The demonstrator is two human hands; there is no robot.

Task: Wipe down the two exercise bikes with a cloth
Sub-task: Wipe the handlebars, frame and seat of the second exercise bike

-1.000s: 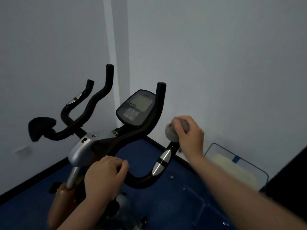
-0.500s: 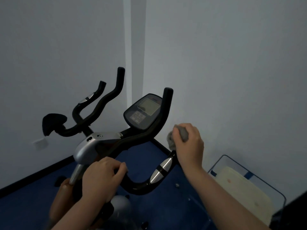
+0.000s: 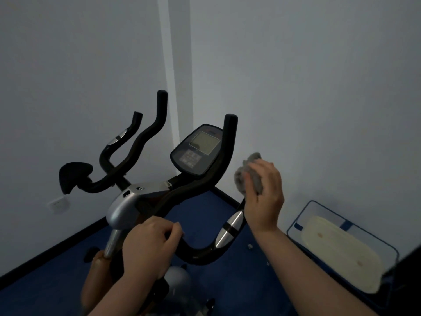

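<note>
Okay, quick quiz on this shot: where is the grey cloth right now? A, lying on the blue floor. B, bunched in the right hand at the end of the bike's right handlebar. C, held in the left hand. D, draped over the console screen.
B: the right hand grips the bunched grey cloth at the end of the handlebar, while the left hand holds the bar with no cloth.
</note>
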